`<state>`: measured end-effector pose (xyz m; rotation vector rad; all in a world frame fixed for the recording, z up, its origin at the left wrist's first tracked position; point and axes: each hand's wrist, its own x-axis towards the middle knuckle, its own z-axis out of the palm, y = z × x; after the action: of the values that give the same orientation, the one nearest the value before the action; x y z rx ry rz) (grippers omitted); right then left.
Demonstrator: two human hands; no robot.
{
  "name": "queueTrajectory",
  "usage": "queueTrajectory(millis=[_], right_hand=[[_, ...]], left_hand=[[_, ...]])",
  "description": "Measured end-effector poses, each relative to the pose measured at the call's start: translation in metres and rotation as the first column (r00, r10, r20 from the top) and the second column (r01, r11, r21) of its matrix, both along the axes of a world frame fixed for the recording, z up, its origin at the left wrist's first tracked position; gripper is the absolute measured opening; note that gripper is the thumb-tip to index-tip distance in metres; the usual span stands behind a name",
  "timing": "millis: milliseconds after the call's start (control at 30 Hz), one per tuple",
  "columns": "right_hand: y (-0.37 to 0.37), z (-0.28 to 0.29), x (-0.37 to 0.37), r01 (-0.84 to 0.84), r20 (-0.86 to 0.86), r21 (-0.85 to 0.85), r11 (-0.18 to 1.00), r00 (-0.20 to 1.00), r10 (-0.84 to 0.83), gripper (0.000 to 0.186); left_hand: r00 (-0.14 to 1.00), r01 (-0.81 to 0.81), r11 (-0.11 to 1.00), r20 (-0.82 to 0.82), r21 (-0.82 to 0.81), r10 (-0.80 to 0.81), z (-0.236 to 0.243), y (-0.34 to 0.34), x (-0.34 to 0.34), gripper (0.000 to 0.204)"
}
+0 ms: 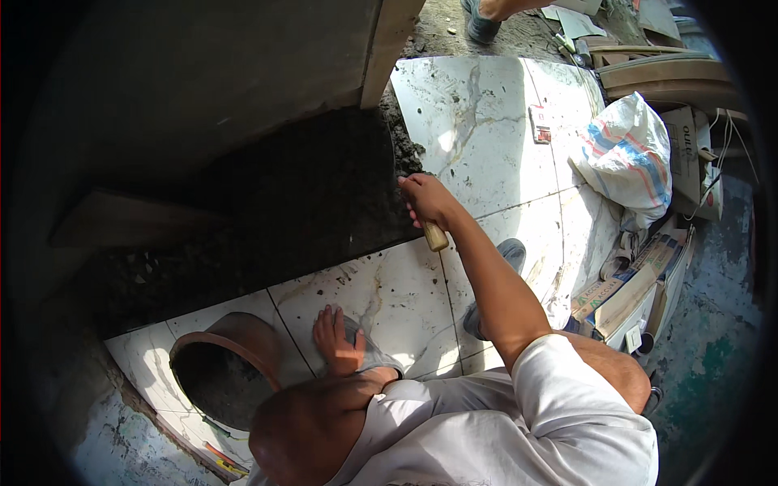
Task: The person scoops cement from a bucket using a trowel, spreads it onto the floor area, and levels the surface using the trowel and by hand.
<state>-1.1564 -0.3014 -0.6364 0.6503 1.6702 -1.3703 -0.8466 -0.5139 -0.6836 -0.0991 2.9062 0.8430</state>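
Observation:
My right hand (425,198) is closed around the wooden handle (435,239) of a tool, probably a trowel; its blade is hidden in shadow. The hand is at the right edge of a dark bed of wet mortar (300,194), beside a crumbly strip along the marble-look white tiles (458,113). My left hand (335,338) rests on the tiles below the bed with fingers apart, holding nothing, against my grey shoe. A round bucket (223,340) with dark contents stands left of that hand.
A wall (211,57) borders the mortar, with a board (113,219) at left. A small red-and-white packet (540,124), woven sack (624,162), cardboard cartons (685,158) and stacked strips (616,300) lie rightward. Another person's foot (482,20) stands beyond the tiles.

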Motion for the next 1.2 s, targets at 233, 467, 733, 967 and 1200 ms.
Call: queueTrajectory(millis=[233,467,733,967,1200], right_hand=[[-0.013,0.001,-0.012,0.029,-0.031,-0.032,0.999,0.999,-0.03,0.027],[-0.017,-0.009,-0.031,0.136,-0.041,-0.101,0.986,0.989,-0.141,0.027],[-0.007,-0.005,-0.011,0.189,-0.055,-0.079,0.979,0.979,-0.194,0.029],[-0.026,0.03,0.024,0.064,-0.007,-0.158,0.985,0.998,-0.066,0.031],[-0.037,0.003,0.005,0.081,0.046,-0.181,0.98,0.996,-0.074,0.027]], left_hand=[[1.0,-0.021,0.998,-0.021,-0.052,0.02,0.005,-0.003,-0.001,0.064],[0.999,-0.032,0.999,-0.038,-0.041,0.031,0.007,-0.003,0.003,0.063],[1.0,-0.025,0.999,0.0,-0.032,0.025,0.007,0.001,-0.004,0.063],[1.0,-0.024,0.999,-0.002,-0.041,0.024,0.008,-0.003,-0.001,0.064],[1.0,-0.011,0.997,-0.022,-0.079,0.009,0.006,-0.002,-0.002,0.062]])
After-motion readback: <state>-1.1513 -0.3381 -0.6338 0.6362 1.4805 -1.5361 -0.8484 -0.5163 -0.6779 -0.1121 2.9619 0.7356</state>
